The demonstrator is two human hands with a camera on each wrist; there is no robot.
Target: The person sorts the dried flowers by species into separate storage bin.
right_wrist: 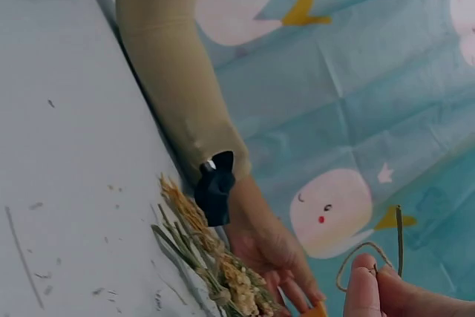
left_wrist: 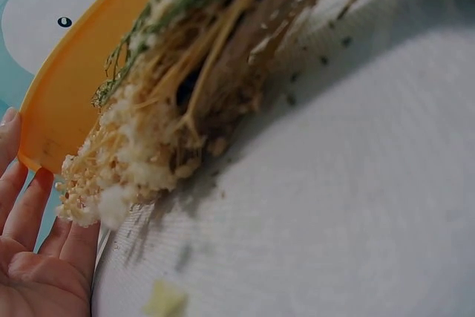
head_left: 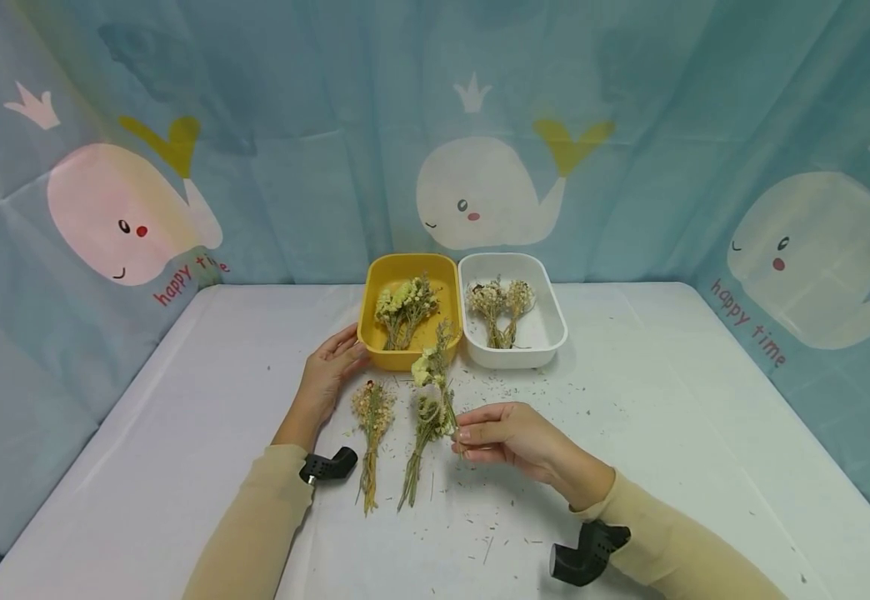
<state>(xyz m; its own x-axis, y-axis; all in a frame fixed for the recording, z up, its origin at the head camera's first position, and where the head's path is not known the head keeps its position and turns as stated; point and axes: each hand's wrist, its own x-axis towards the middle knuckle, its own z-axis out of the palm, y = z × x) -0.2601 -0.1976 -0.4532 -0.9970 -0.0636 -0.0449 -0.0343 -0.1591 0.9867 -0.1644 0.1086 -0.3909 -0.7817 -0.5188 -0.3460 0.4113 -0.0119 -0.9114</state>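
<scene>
My right hand (head_left: 513,435) pinches the stem ends of a dried-flower bunch (head_left: 423,368) with pale yellow blooms. The bunch is held up just in front of the yellow tub (head_left: 409,362). By the right fingertips in the right wrist view, a twine loop (right_wrist: 344,266) and one stem (right_wrist: 400,239) stick out. My left hand (head_left: 324,377) touches the tub's left side with fairly straight fingers. On the table between the hands lie a beige dried-flower bunch (head_left: 372,408) and a greenish-yellow bunch (head_left: 422,442), the latter partly behind the held flowers.
Yellow-green bunches (head_left: 405,310) lie inside the yellow tub. The white tub (head_left: 512,358) stands against its right side, with beige bunches (head_left: 501,307) in it. Bits of stem and leaf are scattered over the white table (head_left: 660,400). A blue whale-print curtain (head_left: 315,192) hangs behind.
</scene>
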